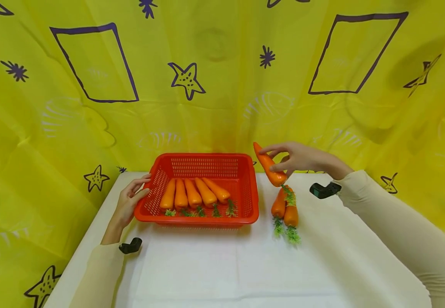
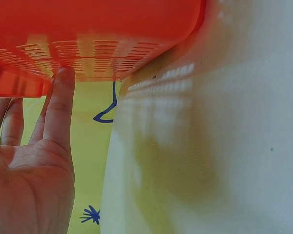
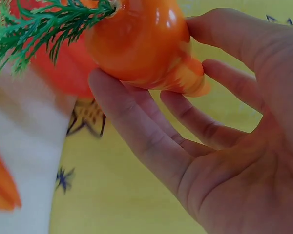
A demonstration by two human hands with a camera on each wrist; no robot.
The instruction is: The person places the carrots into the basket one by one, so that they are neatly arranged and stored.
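Note:
An orange carrot [image 1: 265, 164] with a green leafy top is held slantwise above the table by my right hand [image 1: 297, 157]; the right wrist view shows fingers and thumb around its thick end [image 3: 136, 39]. Two more carrots [image 1: 290, 216] lie below it on the cloth, leaves toward me. Left of them stands a red plastic basket [image 1: 197, 220], where several carrots [image 1: 193, 196] lie side by side, leaves toward the front. My left hand [image 1: 128, 203] rests against the basket's left side, its fingers [image 2: 59, 107] fairly straight and touching the slotted wall.
A white cloth [image 1: 207, 269] covers the table. Behind and beside it hangs a yellow curtain [image 1: 222, 111] with stars and frames drawn on it. Dark wrist devices are on the left sleeve [image 1: 101, 273] and right sleeve [image 1: 391, 226].

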